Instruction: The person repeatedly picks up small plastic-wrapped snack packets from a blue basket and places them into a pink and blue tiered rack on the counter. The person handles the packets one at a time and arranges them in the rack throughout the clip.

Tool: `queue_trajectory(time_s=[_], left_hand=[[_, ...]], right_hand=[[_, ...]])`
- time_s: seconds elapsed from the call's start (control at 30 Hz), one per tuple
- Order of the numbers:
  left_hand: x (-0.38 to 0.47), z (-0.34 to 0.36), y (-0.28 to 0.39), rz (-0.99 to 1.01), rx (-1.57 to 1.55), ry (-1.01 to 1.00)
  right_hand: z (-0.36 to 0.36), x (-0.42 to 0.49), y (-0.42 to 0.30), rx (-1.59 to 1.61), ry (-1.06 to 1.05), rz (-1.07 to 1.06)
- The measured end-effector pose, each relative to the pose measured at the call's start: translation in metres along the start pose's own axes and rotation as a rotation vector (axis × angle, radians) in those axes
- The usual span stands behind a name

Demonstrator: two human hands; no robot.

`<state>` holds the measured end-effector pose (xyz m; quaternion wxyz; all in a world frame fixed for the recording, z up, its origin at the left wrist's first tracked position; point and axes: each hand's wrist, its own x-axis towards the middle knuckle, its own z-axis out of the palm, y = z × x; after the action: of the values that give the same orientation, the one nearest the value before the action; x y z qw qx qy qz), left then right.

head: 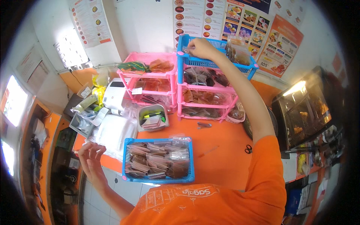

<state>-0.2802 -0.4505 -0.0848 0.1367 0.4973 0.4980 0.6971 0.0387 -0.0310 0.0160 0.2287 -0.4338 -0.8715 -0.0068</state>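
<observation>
My right hand (201, 48) reaches up into the left end of the blue plastic top basket (194, 60) of the right rack. Its fingers are bent around what looks like a small clear plastic packet (186, 50), mostly hidden. At that basket's right end stand upright clear packets with dark contents (239, 54). In the air left of the lower blue basket (158, 180), my left hand (92, 157) has its fingers apart and holds nothing. This lower basket sits on the orange table, filled with zip bags of brown powder (157, 160) standing in rows.
Pink racks (153, 75) of bagged goods stand along the wall. A metal container (153, 128) with markers, clear plastic bags (114, 132), scissors (248, 149) and small sachets (204, 125) lie on the orange table (225, 168). A glass display warmer (303, 109) is at right.
</observation>
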Motion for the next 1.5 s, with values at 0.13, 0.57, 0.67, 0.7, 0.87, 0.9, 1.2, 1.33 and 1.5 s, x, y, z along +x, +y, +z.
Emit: queue_trajectory(time_s=[0.13, 0.57, 0.67, 0.7, 0.87, 0.9, 1.2, 1.33, 1.5], left_hand=[[-0.006, -0.011, -0.009, -0.068, 0.053, -0.001], [0.003, 0.01, -0.041, -0.178, 0.112, 0.047], [0.006, 0.015, -0.044, -0.181, 0.09, 0.037], [0.007, 0.016, -0.044, -0.182, 0.082, 0.037], [0.009, 0.02, -0.047, -0.203, 0.069, 0.02], [0.01, 0.021, -0.047, -0.216, 0.066, 0.025], [0.008, 0.017, -0.047, -0.215, 0.094, -0.002], [0.006, 0.016, -0.045, -0.23, 0.104, 0.002], [0.005, 0.013, -0.042, -0.237, 0.108, 0.012]], right_hand=[[-0.022, 0.026, 0.034, 0.07, 0.103, -0.029], [-0.086, 0.022, 0.092, 0.053, -0.077, 0.062], [-0.086, 0.031, 0.107, 0.108, -0.119, 0.138], [-0.085, 0.033, 0.112, 0.051, -0.148, 0.133], [-0.073, 0.033, 0.126, -0.124, -0.165, 0.11], [-0.072, 0.033, 0.126, -0.137, -0.165, 0.114], [-0.105, 0.036, 0.14, -0.053, -0.113, 0.1], [-0.083, 0.027, 0.147, -0.15, -0.023, 0.13], [-0.059, 0.017, 0.145, 0.067, 0.194, 0.12]])
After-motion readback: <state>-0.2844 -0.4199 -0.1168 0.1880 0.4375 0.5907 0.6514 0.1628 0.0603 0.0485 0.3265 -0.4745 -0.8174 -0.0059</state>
